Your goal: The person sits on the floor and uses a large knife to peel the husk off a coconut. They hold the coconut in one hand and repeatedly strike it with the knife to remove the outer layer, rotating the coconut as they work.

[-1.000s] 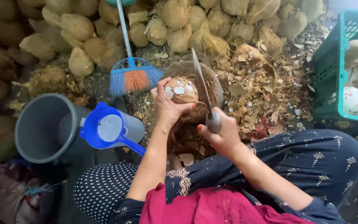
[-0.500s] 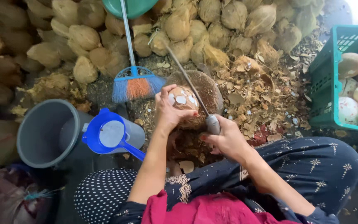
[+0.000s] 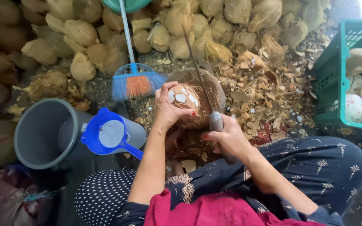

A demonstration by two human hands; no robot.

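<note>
Under the left hand [image 3: 168,109], coconut [image 3: 185,104] half hidden.

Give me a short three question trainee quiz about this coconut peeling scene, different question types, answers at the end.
1. True or false: the right hand grips a knife.
2. Which hand steadies the coconut?
3. The blue jug rests on: A) green crate B) grey bucket C) broom

Key
1. True.
2. The left hand.
3. B.
</note>
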